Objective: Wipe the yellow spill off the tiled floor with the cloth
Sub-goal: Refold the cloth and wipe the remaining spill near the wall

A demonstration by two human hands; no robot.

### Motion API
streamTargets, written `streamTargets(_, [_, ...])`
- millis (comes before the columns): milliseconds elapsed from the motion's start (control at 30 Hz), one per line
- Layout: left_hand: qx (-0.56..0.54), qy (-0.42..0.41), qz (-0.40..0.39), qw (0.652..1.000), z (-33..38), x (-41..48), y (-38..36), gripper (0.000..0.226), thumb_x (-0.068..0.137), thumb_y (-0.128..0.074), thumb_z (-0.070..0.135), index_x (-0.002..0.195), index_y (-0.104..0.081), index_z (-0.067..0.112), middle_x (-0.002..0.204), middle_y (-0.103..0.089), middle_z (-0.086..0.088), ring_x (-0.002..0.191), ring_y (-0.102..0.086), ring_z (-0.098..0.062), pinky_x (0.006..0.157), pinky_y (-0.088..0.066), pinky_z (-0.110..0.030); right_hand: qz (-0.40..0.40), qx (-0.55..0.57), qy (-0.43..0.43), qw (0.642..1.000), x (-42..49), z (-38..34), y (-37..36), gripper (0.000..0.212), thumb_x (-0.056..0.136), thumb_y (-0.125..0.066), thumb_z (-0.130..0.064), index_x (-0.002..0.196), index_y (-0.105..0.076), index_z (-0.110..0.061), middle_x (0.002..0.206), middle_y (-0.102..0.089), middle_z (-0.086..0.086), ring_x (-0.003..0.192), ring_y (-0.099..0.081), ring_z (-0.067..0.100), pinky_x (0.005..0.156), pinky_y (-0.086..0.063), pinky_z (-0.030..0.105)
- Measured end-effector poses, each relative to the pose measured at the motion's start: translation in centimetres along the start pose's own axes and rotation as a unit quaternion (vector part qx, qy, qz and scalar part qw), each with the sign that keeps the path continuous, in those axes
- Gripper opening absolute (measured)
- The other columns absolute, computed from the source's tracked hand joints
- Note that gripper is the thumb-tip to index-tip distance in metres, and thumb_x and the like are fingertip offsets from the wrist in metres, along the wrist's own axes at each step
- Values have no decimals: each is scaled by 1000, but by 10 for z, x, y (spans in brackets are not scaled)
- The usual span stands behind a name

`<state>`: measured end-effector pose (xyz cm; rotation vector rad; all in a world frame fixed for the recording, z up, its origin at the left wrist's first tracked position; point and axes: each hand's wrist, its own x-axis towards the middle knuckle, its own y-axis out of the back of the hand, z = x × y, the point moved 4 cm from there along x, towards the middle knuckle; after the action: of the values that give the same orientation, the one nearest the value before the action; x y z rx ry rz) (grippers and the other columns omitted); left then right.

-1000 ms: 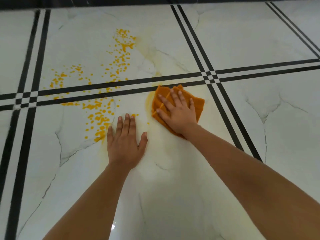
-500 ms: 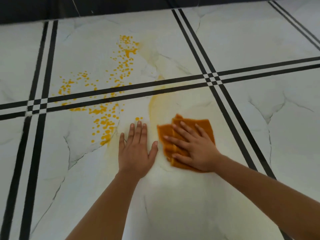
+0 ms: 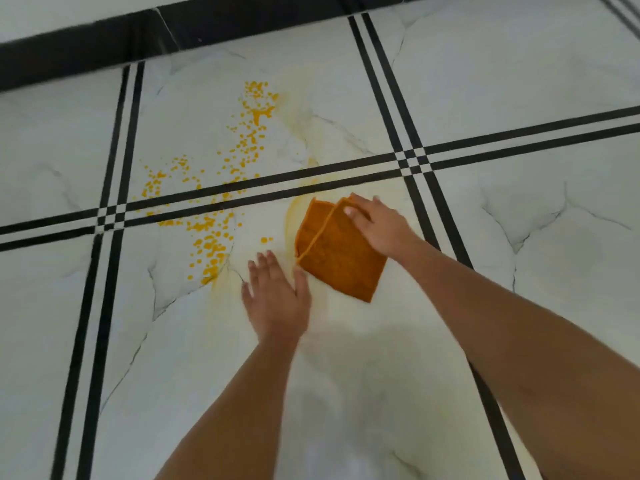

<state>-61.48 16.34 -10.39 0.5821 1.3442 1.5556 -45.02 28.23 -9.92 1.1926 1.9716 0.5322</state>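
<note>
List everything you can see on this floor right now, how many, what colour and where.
spill: many drops, yellow, on both sides of a stripe
cloth: one, orange, folded, right of the spill
floor: one, white marbled tiles with paired black stripes, throughout
skirting: one, black, along the far edge
left hand: one, flat on the floor beside the cloth's near corner
right hand: one, grips the cloth's far edge

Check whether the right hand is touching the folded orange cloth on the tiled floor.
Touching. Head view: the right hand lies over the far corner of the folded orange cloth, fingers curled onto it, no gap visible.
</note>
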Motion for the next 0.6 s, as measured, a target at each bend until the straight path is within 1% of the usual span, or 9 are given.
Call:
streamTargets(100, [-60,-55,32,996,49,7,-12,67,91,-14,44,148,-16,9,156,-18,-8,144,-8,-22,114,-6,-40,11,-63,-24,998,-3,22,13,52,98,-25,-49,146,-22,-30,155,-20,10,140,-23,32,111,-21,49])
streamTargets(167, [-82,-86,14,993,84,25,-28,67,91,-12,45,148,-12,11,156,-14,-7,144,-5,-21,115,-1,-40,29,-94,-19,995,6,30,14,51,99,-24,-45,147,-23,-26,154,-23,7,143,-17,26,112,-20,47])
streamTargets(200, [-85,-82,-10,993,98,34,-38,65,94,-12,47,149,-8,12,157,-10,-6,145,-1,-21,115,3,-42,44,-107,-15,993,10,35,14,50,100,-24,-43,147,-24,-25,154,-25,6,143,-15,24,112,-19,46])
streamTargets(267, [-87,-42,-41,994,112,52,-57,65,97,-14,49,149,0,13,158,-1,-5,144,6,-21,113,9,-46,78,-129,-9,989,17,43,14,49,100,-24,-40,146,-25,-24,153,-27,4,144,-13,22,113,-17,45])
streamTargets(333, [-49,-35,-16,998,105,68,-68,68,96,-15,52,149,2,13,158,1,-5,144,8,-23,111,11,-51,99,-145,-14,984,20,46,10,49,100,-23,-39,147,-24,-23,153,-27,3,144,-13,22,114,-16,45])
streamTargets(367, [-22,-53,-1,998,97,74,-67,70,94,-14,54,149,2,13,158,0,-5,144,7,-23,111,10,-53,102,-158,-15,982,19,45,7,49,100,-23,-39,147,-23,-23,153,-27,3,144,-13,22,114,-15,44])
streamTargets(433, [32,-119,1,992,73,92,-60,74,91,-12,58,149,0,14,158,-2,-4,144,5,-23,111,7,-54,101,-172,-9,980,18,34,1,50,100,-21,-40,147,-21,-23,154,-24,2,144,-11,21,115,-13,43])
streamTargets(500, [76,-179,5,981,44,119,-46,78,85,-6,62,149,-3,17,158,-4,-2,145,2,-22,112,2,-54,83,-161,1,983,19,16,-11,51,100,-19,-41,148,-17,-25,156,-18,0,145,-5,19,116,-9,41])
streamTargets(600, [105,-202,-9,974,15,170,-25,85,77,1,66,149,0,21,158,-2,1,144,4,-21,113,-1,-56,75,-142,-16,987,29,-5,-35,52,99,-14,-44,148,-10,-27,158,-9,-2,145,4,16,116,-2,38])
